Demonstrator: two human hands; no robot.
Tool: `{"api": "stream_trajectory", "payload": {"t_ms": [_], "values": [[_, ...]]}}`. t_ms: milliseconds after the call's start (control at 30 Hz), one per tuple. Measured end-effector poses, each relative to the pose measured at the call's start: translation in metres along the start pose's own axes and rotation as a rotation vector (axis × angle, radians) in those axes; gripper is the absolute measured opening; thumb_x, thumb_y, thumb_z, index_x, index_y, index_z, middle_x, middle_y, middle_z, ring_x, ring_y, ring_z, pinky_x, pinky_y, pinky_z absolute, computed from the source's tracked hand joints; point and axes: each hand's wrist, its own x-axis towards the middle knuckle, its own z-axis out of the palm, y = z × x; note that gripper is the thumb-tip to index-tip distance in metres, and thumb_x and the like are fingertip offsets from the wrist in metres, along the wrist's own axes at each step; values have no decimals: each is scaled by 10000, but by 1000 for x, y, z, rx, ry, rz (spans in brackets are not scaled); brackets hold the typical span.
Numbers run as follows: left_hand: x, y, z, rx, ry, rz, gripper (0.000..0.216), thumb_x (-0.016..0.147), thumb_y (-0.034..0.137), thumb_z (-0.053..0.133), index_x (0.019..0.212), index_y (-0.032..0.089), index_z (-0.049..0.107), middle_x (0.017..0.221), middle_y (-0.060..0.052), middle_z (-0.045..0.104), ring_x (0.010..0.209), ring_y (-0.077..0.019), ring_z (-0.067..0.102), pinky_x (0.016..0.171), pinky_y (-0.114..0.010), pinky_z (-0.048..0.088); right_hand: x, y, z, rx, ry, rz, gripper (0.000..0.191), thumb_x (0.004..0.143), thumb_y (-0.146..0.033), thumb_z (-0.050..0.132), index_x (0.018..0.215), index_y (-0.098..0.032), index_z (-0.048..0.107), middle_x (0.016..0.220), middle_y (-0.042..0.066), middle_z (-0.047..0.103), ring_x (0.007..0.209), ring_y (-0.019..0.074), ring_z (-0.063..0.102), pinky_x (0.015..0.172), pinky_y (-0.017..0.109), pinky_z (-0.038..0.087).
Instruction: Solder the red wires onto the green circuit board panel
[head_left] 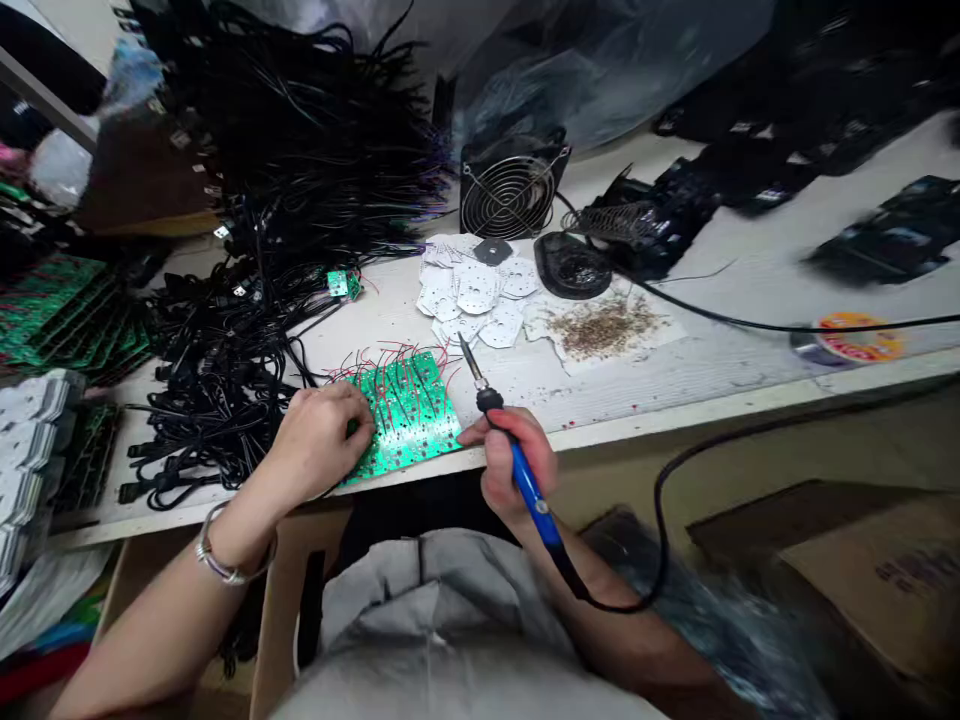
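A green circuit board panel (409, 440) with many short red and black wires lies at the table's front edge. My left hand (324, 437), a bracelet on its wrist, rests at the panel's left edge with fingers curled; whatever is between them is hidden. In my right hand (517, 465) is a blue soldering iron (530, 485), its metal tip pointing up and away, above the table to the right of the panel. A fingertip of that hand reaches the panel's right corner. White plates with small holes (478, 287) lie in a pile beyond the panel.
Black cables (217, 370) heap up on the left, beside stacked green boards (67, 310). Behind the plates stands a fan (514, 190). An iron stand (574, 265), solder debris (604, 328) and a solder spool (855, 338) lie rightward. The iron's cord (664, 520) loops below the table edge.
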Motion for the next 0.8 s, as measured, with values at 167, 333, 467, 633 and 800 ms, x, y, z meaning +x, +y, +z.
{"api": "stream_trajectory", "payload": {"t_ms": [167, 333, 467, 633, 800], "values": [[-1, 2, 4, 32, 18, 7, 176, 834, 168, 515, 755, 165, 671, 896, -69, 680, 855, -207, 634, 815, -361, 489, -4, 1, -2, -27, -10, 28, 180, 905, -186, 525, 1066, -219, 599, 715, -18, 656, 618, 156, 666, 642, 348, 558], [-10, 0, -10, -21, 44, 81, 136, 846, 214, 563, 894, 175, 683, 1008, -95, 670, 974, -224, 629, 889, -371, 505, -6, 4, -6, -55, -13, 52, 146, 891, -180, 549, 1023, -203, 609, 723, -11, 671, 603, 156, 669, 653, 352, 560], [-5, -50, -52, -117, 272, -85, 193, 847, 321, 565, 895, 183, 690, 1002, -77, 686, 974, -214, 626, 922, -353, 494, -6, 10, -6, -47, -5, 28, 147, 890, -171, 563, 1026, -189, 616, 740, -1, 683, 604, 149, 666, 658, 342, 560], [24, -140, -98, -148, 391, -497, 157, 702, 318, 635, 693, 171, 690, 742, -67, 706, 771, -250, 658, 818, -376, 517, -6, 9, -6, -64, 11, -1, 142, 894, -177, 574, 1028, -179, 622, 723, 9, 684, 599, 154, 656, 639, 339, 560], [73, -156, -87, -242, 522, -466, 376, 743, 405, 617, 983, 124, 692, 921, -104, 741, 859, -227, 681, 813, -317, 523, -7, 14, -6, -114, 14, -10, 124, 900, -213, 582, 1009, -179, 630, 727, 21, 684, 597, 163, 654, 623, 344, 561]]}}
